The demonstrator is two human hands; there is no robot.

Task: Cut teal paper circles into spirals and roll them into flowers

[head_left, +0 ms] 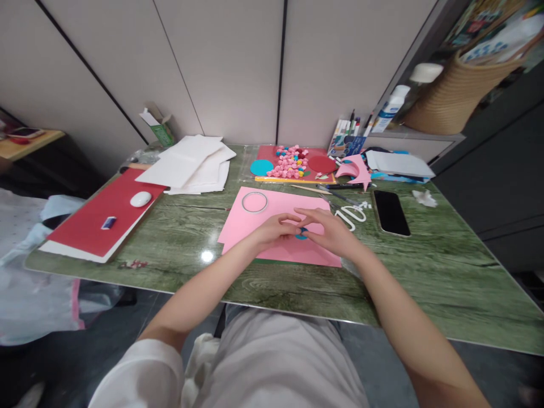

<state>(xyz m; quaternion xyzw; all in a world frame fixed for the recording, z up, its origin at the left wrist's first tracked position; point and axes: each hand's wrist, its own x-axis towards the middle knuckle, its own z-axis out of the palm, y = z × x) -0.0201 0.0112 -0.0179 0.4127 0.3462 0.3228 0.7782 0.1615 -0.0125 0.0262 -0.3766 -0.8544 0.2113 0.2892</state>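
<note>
"Where's the piece, from your end?"

"On my feed the small blue piece [301, 234] is over the pink sheets [289, 202], pinched between the fingertips of my left hand [278, 228] and right hand [330, 229]. Fingers partly cover it, so I can't make out its shape."

"And around it?"

"A ring [254, 212] at ten o'clock, pink pieces [290, 164] at twelve, a phone [391, 212] near three, a red sheet [121, 207] at nine."

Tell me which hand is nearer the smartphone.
Right. The right hand is over the pink paper, left of the smartphone; the left hand is also over it, farther left.
</note>
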